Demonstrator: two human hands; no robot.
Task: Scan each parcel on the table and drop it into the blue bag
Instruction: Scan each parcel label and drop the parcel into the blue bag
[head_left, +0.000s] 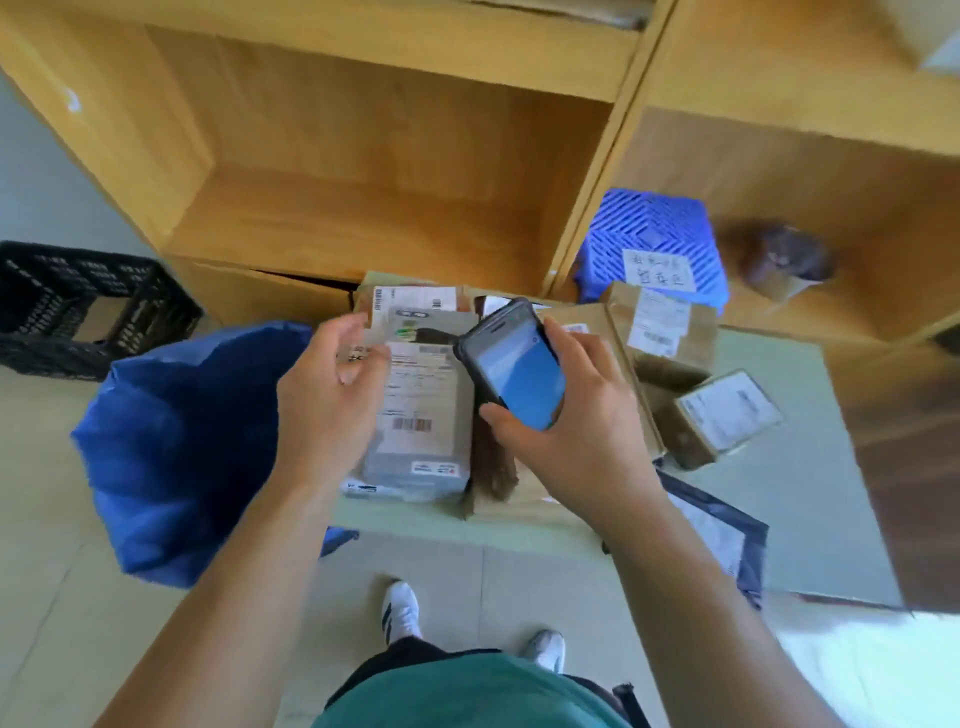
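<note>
Centre of frame: right hand (571, 415) grasping a dark phone (511, 364), screen up, above the parcels; left hand (327, 395) with fingers curled at the left edge of a grey parcel (426, 415), grip not discernible through blur. Grey parcel lies label-up on the pale green table (779, 493) among cardboard boxes (670, 332), a small box (722, 415) to the right, a dark mailer (727, 535) at lower right. Blue bag (182, 441) stands open at centre left, just beside the table; black crate (78, 306) at left, blue basket (654, 244) and wooden shelves (363, 156) above.
</note>
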